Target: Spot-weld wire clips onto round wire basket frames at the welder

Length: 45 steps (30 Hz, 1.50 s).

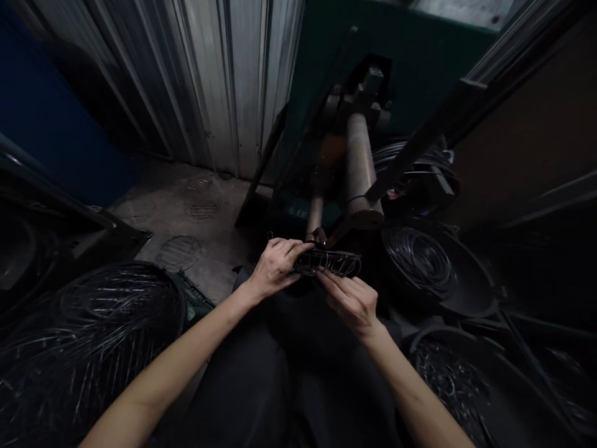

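Between my hands is a small frame of bent dark wire (342, 264), lying sideways just in front of the machine's lower arm (316, 218). My left hand (277, 264) grips the left end of the wire frame, thumb and fingers closed over it. With pinched fingertips my right hand (352, 298) holds its lower edge near the middle. The frame's right end sticks out past my right fingers. A thicker upper arm of the machine (361, 168) hangs above and behind. Shadow hides the exact contact between the frame and the lower arm.
A wide basin (181, 289) of wire pieces stands at left. At right are a coil of wire (420, 261) in a pan and a tub (452, 373) of small metal parts. Round wire grids (180, 252) lie on the floor near a corrugated metal wall (219, 81).
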Tool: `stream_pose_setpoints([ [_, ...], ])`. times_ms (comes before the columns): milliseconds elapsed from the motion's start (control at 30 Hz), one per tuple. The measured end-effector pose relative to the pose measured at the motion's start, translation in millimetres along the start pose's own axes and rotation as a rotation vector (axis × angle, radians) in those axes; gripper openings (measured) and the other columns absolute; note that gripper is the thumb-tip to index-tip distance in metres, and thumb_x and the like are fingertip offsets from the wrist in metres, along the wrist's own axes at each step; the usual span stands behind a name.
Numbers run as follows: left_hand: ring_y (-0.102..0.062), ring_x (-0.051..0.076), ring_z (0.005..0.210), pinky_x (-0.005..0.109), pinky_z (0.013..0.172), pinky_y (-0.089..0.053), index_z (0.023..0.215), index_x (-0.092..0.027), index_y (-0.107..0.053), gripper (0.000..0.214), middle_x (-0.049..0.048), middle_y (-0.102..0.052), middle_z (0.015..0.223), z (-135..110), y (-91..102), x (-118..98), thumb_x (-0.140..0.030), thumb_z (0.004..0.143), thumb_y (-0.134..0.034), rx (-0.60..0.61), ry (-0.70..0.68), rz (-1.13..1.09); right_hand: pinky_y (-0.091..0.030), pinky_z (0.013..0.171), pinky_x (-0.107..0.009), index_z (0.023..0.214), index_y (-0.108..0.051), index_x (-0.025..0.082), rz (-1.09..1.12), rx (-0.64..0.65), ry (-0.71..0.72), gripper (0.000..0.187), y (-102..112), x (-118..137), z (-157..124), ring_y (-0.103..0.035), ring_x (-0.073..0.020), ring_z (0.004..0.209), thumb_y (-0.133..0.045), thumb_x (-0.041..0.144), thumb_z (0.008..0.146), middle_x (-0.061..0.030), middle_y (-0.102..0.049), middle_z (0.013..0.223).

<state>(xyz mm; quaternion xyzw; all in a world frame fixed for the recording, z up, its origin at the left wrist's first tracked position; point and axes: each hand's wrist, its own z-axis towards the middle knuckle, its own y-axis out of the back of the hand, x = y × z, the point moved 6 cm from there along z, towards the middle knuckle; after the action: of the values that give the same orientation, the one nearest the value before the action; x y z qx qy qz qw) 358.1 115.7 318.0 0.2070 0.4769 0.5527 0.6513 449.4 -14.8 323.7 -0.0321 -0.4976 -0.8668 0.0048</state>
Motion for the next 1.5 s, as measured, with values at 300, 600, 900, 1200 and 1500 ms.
stream_pose_setpoints([
  [300,-0.055,0.021,0.110,0.035,0.095,-0.035,0.130,-0.019,-0.043,0.060,0.0072,-0.058,0.119,-2,3.4,-5,-0.019,0.073,-0.063,-0.018,0.006,0.007,-0.053,0.083,-0.033,0.115,-0.058,0.021,0.682,-0.326,-0.837,0.036,-1,3,-29,-0.066,-0.0172,0.089,-0.062,0.032,0.081,-0.0048,-0.070,0.097],
  [600,-0.055,0.021,0.108,0.034,0.094,-0.036,0.129,-0.017,-0.044,0.060,0.0079,-0.058,0.119,-4,2.1,-10,-0.018,0.072,-0.065,-0.048,-0.019,0.058,-0.051,0.059,-0.027,0.082,-0.069,0.015,0.901,-0.113,-1.100,0.033,2,7,-38,-0.061,-0.0148,0.064,-0.066,0.047,0.073,-0.0035,-0.067,0.075],
  [900,-0.056,0.022,0.108,0.035,0.093,-0.037,0.129,-0.018,-0.044,0.060,0.0086,-0.059,0.118,-6,1.3,-11,-0.017,0.072,-0.064,-0.052,-0.035,0.070,-0.053,0.070,-0.030,0.090,-0.070,0.016,0.825,-0.214,-1.050,0.034,4,4,-38,-0.063,-0.0177,0.076,-0.066,0.046,0.074,-0.0058,-0.070,0.087],
  [1200,-0.057,0.022,0.108,0.035,0.094,-0.037,0.127,-0.018,-0.046,0.057,0.0088,-0.060,0.118,-5,-0.6,-12,-0.020,0.074,-0.065,-0.074,-0.044,0.060,-0.049,0.079,-0.031,0.090,-0.069,0.017,0.775,-0.203,-1.019,0.033,-14,-1,-27,-0.064,-0.0194,0.084,-0.062,0.046,0.076,-0.0066,-0.071,0.090],
  [1500,-0.057,0.020,0.105,0.035,0.093,-0.039,0.127,-0.019,-0.046,0.056,0.0079,-0.060,0.117,-6,-3.1,-9,-0.021,0.075,-0.065,-0.089,-0.046,0.024,-0.049,0.074,-0.026,0.091,-0.069,0.019,0.603,-0.265,-0.973,0.030,-22,0,-27,-0.065,-0.0169,0.079,-0.059,0.045,0.080,-0.0036,-0.071,0.087],
])
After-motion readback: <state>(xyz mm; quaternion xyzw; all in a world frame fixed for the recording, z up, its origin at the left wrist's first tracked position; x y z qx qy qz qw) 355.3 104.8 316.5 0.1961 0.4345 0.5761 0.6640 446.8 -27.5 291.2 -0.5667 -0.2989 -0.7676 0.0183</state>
